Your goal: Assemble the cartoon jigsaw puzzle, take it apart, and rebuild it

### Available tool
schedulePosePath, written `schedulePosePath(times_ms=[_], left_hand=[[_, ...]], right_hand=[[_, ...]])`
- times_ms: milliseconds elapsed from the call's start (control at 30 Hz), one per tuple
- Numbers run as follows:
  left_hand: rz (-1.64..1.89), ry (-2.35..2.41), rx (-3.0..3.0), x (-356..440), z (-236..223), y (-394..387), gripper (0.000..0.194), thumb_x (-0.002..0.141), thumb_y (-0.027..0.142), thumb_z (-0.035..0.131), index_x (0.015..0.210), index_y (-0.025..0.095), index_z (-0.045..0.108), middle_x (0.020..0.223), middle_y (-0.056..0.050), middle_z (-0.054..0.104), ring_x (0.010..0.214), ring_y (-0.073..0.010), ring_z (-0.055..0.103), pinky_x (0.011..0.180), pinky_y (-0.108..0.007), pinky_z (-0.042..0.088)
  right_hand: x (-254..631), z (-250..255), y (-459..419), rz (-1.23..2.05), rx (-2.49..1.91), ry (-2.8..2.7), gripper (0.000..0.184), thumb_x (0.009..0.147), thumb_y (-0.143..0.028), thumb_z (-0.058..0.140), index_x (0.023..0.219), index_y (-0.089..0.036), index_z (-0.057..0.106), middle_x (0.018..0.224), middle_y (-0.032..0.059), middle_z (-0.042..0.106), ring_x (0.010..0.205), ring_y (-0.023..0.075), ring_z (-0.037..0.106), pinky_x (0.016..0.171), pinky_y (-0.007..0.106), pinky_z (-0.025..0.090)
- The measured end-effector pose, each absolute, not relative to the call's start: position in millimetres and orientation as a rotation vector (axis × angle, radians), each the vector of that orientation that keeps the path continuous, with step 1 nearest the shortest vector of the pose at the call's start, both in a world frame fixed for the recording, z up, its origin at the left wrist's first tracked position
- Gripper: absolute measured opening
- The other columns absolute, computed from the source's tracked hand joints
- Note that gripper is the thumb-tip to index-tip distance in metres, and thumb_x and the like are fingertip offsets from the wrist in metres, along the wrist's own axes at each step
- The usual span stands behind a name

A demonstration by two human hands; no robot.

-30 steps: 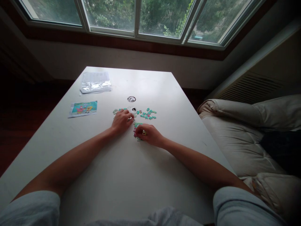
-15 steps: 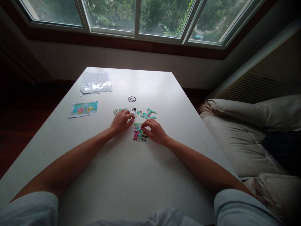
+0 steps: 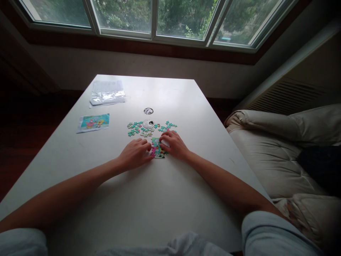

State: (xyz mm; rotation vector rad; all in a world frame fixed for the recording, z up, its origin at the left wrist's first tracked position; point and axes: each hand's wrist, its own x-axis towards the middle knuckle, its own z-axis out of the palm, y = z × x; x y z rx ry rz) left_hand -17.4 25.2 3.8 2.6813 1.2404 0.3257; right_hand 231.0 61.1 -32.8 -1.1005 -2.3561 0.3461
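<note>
A partly joined jigsaw puzzle (image 3: 158, 150) with pink, green and yellow cartoon figures lies flat on the white table. My left hand (image 3: 135, 153) is at its left edge, fingers curled, thumb and fingertips against the pink side. From the right, my right hand (image 3: 174, 145) curls over the opposite edge, its fingers covering part of the picture. Whether a loose piece is under either hand's fingertips is hidden. Just beyond the hands are scattered loose puzzle pieces (image 3: 134, 127), mostly turquoise, some pale.
A round metal-rimmed hole cover (image 3: 148, 123) and a round opening (image 3: 148, 111) lie behind the puzzle on the table (image 3: 144, 199). To the left are a cartoon picture sheet (image 3: 93, 122) and a clear plastic bag (image 3: 107, 93). A cream sofa (image 3: 261, 153) stands at the right.
My left hand has come back from the loose pieces, nearer to me, to the puzzle's left edge. My right hand stays at the right edge, its fingers slightly shifted.
</note>
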Motion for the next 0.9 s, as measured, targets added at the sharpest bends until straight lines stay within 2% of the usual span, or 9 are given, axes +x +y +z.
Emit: schedulePosePath(times_ms=[167, 333, 467, 900], left_hand=[[0.363, 1.263, 2.618, -23, -2, 20, 0.011, 0.092, 0.032, 0.063, 0.097, 0.022, 0.065, 0.094, -0.005, 0.064, 0.087, -0.0208, 0.056, 0.078, -0.033, 0.042], [0.443, 1.229, 2.581, -20, -7, 16, 0.020, 0.095, 0.031, 0.059, 0.112, 0.026, 0.068, 0.098, -0.005, 0.065, 0.090, -0.0210, 0.056, 0.082, -0.034, 0.043], [0.437, 1.236, 2.600, -15, -8, 15, 0.018, 0.098, 0.032, 0.055, 0.106, 0.027, 0.071, 0.097, -0.005, 0.065, 0.090, -0.0211, 0.056, 0.082, -0.035, 0.042], [0.477, 1.433, 2.573, -17, -10, 20, 0.015, 0.095, 0.033, 0.059, 0.093, 0.025, 0.072, 0.094, -0.005, 0.066, 0.087, -0.0210, 0.058, 0.081, -0.036, 0.043]], right_hand=[[230, -33, 61, 0.344, -1.111, -2.358, 0.011, 0.093, -0.030, 0.067, 0.103, -0.026, 0.068, 0.116, 0.0067, 0.065, 0.109, 0.0258, 0.054, 0.099, 0.043, 0.042], [230, -33, 61, 0.353, -1.121, -2.355, 0.013, 0.093, -0.030, 0.067, 0.105, -0.026, 0.068, 0.117, 0.0071, 0.064, 0.110, 0.0260, 0.053, 0.099, 0.043, 0.042], [230, -33, 61, 0.357, -1.121, -2.355, 0.013, 0.093, -0.030, 0.067, 0.105, -0.026, 0.068, 0.117, 0.0070, 0.064, 0.109, 0.0258, 0.053, 0.100, 0.043, 0.042], [232, -34, 61, 0.367, -1.106, -2.347, 0.012, 0.092, -0.029, 0.067, 0.104, -0.026, 0.068, 0.117, 0.0071, 0.064, 0.111, 0.0263, 0.053, 0.101, 0.044, 0.041]])
